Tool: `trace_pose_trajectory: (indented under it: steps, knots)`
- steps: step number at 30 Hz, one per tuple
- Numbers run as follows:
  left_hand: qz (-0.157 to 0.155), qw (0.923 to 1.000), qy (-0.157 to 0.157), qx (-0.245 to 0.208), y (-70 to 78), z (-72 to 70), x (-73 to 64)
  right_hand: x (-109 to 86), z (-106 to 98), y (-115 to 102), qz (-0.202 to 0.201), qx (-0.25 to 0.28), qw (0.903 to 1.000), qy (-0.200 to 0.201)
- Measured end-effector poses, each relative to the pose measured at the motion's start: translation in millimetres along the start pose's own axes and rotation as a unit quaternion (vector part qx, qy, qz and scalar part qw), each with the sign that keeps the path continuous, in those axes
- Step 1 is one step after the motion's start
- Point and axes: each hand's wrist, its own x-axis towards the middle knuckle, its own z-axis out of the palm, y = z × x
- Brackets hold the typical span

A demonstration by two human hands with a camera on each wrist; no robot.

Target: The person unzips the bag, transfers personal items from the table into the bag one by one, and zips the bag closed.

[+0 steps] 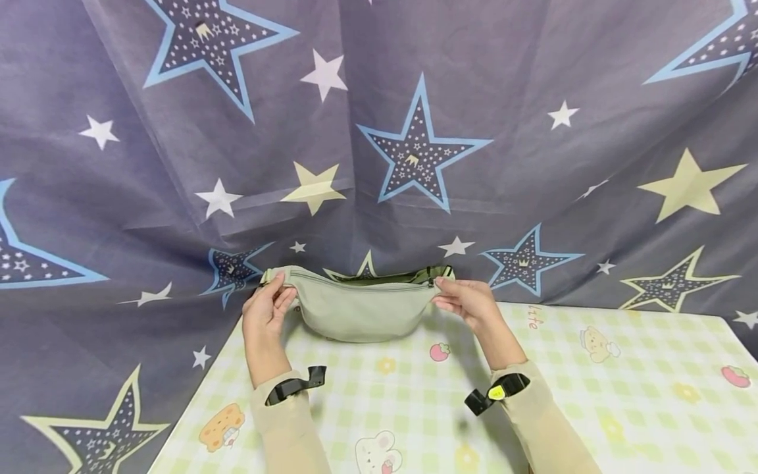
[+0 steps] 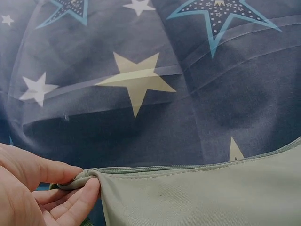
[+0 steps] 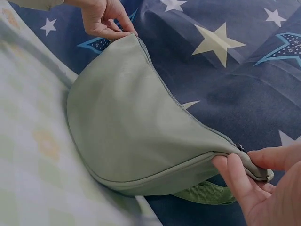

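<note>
A pale green waist bag [image 1: 364, 309] is held up by its two ends near the back of the table. My left hand [image 1: 269, 308] pinches its left end between thumb and fingers, also plain in the left wrist view. At the other end my right hand [image 1: 468, 301] pinches the corner beside the zipper pull [image 3: 240, 148]. The zipper [image 3: 174, 96] runs along the top edge and looks closed. Behind the bag hangs a green webbing strap [image 3: 204, 193], mostly hidden by the bag's body.
A table [image 1: 414, 415] with a green and white checked cloth lies below the hands. Directly behind it hangs a dark curtain [image 1: 521, 171] printed with stars, which also runs down along the table's left side.
</note>
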Motion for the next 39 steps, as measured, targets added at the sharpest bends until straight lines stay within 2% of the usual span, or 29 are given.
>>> trace_pose_trajectory:
  steps: [5, 10, 16, 19, 24, 27, 33, 39]
  knots:
    - [0.003, 0.9997, 0.012, 0.019, -4.2, -0.7, 1.1, -0.3, -3, 0, 0.004, -0.009, 0.9999, 0.006]
    - [0.006, 0.9984, 0.009, 0.056, -7.8, -3.0, -1.7, -2.1, -5, 3, 0.01, -0.022, 0.9996, 0.013]
    - [0.03, 0.9911, 0.025, 0.127, -10.2, -6.5, -2.9, -0.4, -3, 7, 0.004, -0.029, 0.9994, 0.016]
    - [0.045, 0.9882, 0.041, 0.14, -11.4, -6.1, -1.8, 1.0, -1, 8, 0.001, -0.026, 0.9994, 0.021]
    - [0.058, 0.9862, 0.064, 0.141, -15.9, -4.5, 3.4, 4.0, 3, 9, -0.002, -0.024, 0.9993, 0.029]
    - [0.055, 0.9864, 0.074, 0.136, -18.0, -5.8, 7.0, 5.9, 6, 9, -0.003, -0.027, 0.999, 0.036]
    - [0.046, 0.9881, 0.081, 0.122, -18.7, -7.6, 9.7, 9.1, 9, 7, -0.005, -0.024, 0.999, 0.037]
    - [0.053, 0.9899, 0.081, 0.103, -19.2, -4.3, 12.1, 14.1, 10, 6, -0.006, -0.016, 0.9993, 0.032]
